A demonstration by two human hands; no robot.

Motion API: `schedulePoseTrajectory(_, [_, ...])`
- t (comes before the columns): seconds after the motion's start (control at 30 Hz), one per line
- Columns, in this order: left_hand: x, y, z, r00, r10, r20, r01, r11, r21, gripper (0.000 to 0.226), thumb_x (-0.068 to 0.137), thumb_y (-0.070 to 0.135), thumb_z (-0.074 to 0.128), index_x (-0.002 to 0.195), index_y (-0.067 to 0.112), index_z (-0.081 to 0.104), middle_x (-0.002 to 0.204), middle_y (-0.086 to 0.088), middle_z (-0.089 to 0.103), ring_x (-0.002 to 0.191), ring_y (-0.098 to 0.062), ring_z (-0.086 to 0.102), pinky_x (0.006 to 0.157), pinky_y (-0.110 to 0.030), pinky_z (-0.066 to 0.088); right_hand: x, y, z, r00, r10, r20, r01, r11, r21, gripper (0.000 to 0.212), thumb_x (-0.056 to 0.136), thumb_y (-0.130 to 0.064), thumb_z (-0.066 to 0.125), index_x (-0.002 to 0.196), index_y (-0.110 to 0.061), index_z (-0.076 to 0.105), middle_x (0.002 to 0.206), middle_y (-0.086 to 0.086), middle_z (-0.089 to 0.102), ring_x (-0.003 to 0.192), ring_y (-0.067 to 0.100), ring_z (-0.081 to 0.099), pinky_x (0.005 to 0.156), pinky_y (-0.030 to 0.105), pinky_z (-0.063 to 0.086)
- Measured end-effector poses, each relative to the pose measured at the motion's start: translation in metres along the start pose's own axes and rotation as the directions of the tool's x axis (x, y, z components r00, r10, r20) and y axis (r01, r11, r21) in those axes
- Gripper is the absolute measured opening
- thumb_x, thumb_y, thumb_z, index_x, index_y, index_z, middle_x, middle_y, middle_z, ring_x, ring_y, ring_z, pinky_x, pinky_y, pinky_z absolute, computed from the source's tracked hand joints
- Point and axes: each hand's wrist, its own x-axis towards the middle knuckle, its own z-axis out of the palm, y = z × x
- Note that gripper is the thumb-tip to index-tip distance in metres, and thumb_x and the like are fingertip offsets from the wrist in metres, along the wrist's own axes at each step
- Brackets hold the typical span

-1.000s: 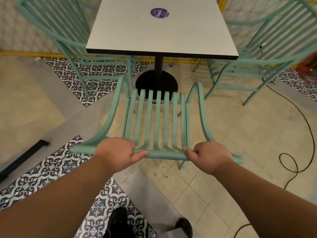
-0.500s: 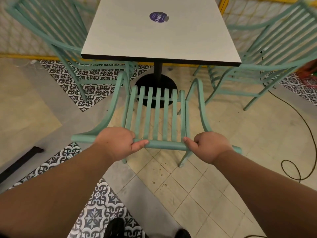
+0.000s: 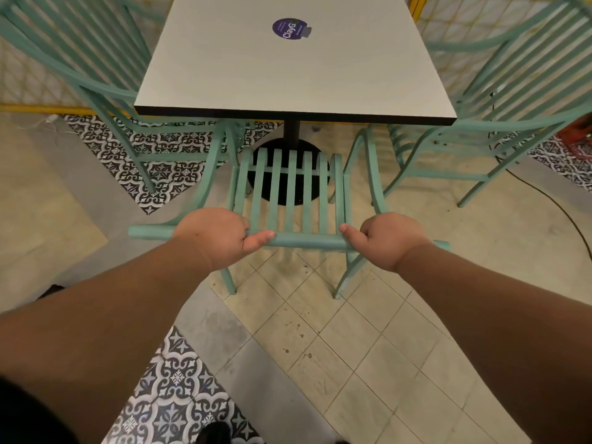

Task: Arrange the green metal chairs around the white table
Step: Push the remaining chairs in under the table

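The middle green chair (image 3: 291, 187) stood on the floor at the near side of the white counter (image 3: 288, 68), with its seat facing the counter and its front edge just under the near edge of the top. Both hands were on the back rail (image 3: 307, 241) of this chair. The left hand (image 3: 217, 238) had its grip closed around the rail near the left end, fingers over the top and thumb along the near side. The right hand (image 3: 389, 240) gripped the rail in the same way near the right end.

A second green chair (image 3: 80, 59) stood at the left side of the counter and a third one (image 3: 512, 91) at the right side, both close to it. The counter top carried only a round purple sticker (image 3: 288, 28) toward the far end. It stood on a black post with a round black base (image 3: 307, 145).

The floor was beige tiles (image 3: 352, 347) with some dark spots, crossed by grey strips (image 3: 208, 328) and by black and white patterned tiles (image 3: 179, 389). A black cable (image 3: 563, 213) lay on the floor at the right. A net fence (image 3: 25, 78) with a yellow bottom bar closed the far side
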Motion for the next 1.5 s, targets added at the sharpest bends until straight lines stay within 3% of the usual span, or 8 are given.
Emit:
schedulePoseTrajectory(0.3, [0.019, -0.002, -0.009, 1.0, 0.028, -0.004, -0.028, 0.999, 0.02, 0.086, 0.083, 0.084, 0.0, 0.074, 0.022, 0.058, 0.069, 0.002, 0.059, 0.063, -0.012, 0.056, 0.053, -0.031, 0.042, 0.023, 0.011, -0.006, 1.0, -0.004, 0.003, 0.004, 1.0, -0.017, 0.089, 0.087, -0.083, 0.009, 0.072, -0.019, 0.07, 0.066, 0.002, 0.065, 0.064, 0.019, 0.063, 0.054, 0.031, 0.046])
schedulePoseTrajectory(0.77, [0.024, 0.001, -0.002, 0.991, -0.083, -0.102, 0.084, 0.996, 0.005, 0.083, 0.083, 0.086, 0.0, 0.082, 0.026, 0.058, 0.074, 0.005, 0.06, 0.066, -0.012, 0.057, 0.053, -0.032, 0.043, 0.035, 0.016, 0.0, 0.998, 0.032, -0.058, -0.036, 0.998, -0.06, 0.084, 0.09, -0.08, 0.007, 0.068, -0.022, 0.065, 0.063, 0.0, 0.062, 0.06, 0.019, 0.061, 0.053, 0.033, 0.045])
schedulePoseTrajectory(0.83, [0.023, 0.001, -0.005, 0.986, -0.1, -0.131, 0.103, 0.995, 0.011, 0.09, 0.082, 0.087, -0.002, 0.109, 0.03, 0.063, 0.098, 0.006, 0.065, 0.09, -0.015, 0.061, 0.069, -0.037, 0.046, 0.031, 0.013, -0.005, 0.998, 0.042, -0.046, -0.046, 0.995, -0.085, 0.084, 0.091, -0.078, 0.004, 0.073, -0.023, 0.065, 0.067, 0.001, 0.064, 0.067, 0.02, 0.061, 0.061, 0.036, 0.048])
schedulePoseTrajectory(0.9, [0.012, 0.006, -0.01, 0.983, -0.154, -0.103, 0.158, 0.987, 0.026, 0.093, 0.084, 0.086, 0.001, 0.145, 0.031, 0.046, 0.139, 0.002, 0.054, 0.127, -0.022, 0.048, 0.098, -0.05, 0.04, 0.019, 0.002, -0.012, 0.997, 0.075, -0.037, -0.079, 0.988, -0.135, 0.08, 0.096, -0.074, 0.004, 0.085, -0.023, 0.065, 0.081, 0.002, 0.065, 0.086, 0.024, 0.059, 0.075, 0.041, 0.047])
schedulePoseTrajectory(1.0, [-0.025, 0.022, -0.025, 0.979, -0.181, -0.099, 0.171, 0.98, -0.106, 0.093, 0.088, 0.081, 0.003, 0.16, 0.025, 0.022, 0.165, 0.0, 0.027, 0.149, -0.023, 0.026, 0.117, -0.055, 0.024, -0.011, -0.019, -0.016, 0.988, 0.145, -0.049, -0.148, 0.988, -0.048, 0.069, 0.101, -0.069, 0.018, 0.127, -0.018, 0.057, 0.126, 0.008, 0.06, 0.125, 0.032, 0.05, 0.103, 0.048, 0.044])
schedulePoseTrajectory(1.07, [-0.057, 0.03, -0.038, 0.975, -0.154, -0.163, 0.119, 0.972, -0.203, 0.089, 0.091, 0.076, 0.0, 0.161, 0.026, 0.021, 0.168, 0.001, 0.024, 0.153, -0.023, 0.021, 0.121, -0.052, 0.022, -0.044, -0.032, -0.017, 0.986, 0.115, -0.12, -0.109, 0.993, 0.053, 0.073, 0.101, -0.069, 0.022, 0.149, -0.018, 0.044, 0.15, 0.009, 0.05, 0.146, 0.033, 0.035, 0.12, 0.053, 0.029])
schedulePoseTrajectory(1.17, [-0.092, 0.028, -0.064, 0.962, -0.174, -0.212, 0.122, 0.964, -0.236, 0.078, 0.095, 0.068, 0.006, 0.161, 0.029, 0.023, 0.168, 0.002, 0.026, 0.155, -0.023, 0.019, 0.122, -0.05, 0.02, -0.089, -0.048, -0.032, 0.971, 0.106, -0.214, -0.071, 0.983, 0.167, 0.071, 0.105, -0.061, 0.027, 0.159, -0.016, 0.031, 0.162, 0.01, 0.037, 0.156, 0.034, 0.017, 0.127, 0.052, 0.014])
schedulePoseTrajectory(1.5, [-0.156, 0.041, -0.163, 0.962, -0.005, -0.273, -0.03, 0.992, -0.122, 0.069, 0.1, 0.06, 0.012, 0.162, 0.03, 0.018, 0.168, 0.003, 0.024, 0.156, -0.022, 0.016, 0.124, -0.049, 0.02, -0.196, -0.062, -0.11, 0.918, 0.232, -0.323, -0.145, 0.951, 0.272, 0.062, 0.108, -0.047, 0.025, 0.16, -0.013, 0.03, 0.162, 0.009, 0.039, 0.156, 0.032, 0.02, 0.127, 0.049, 0.015])
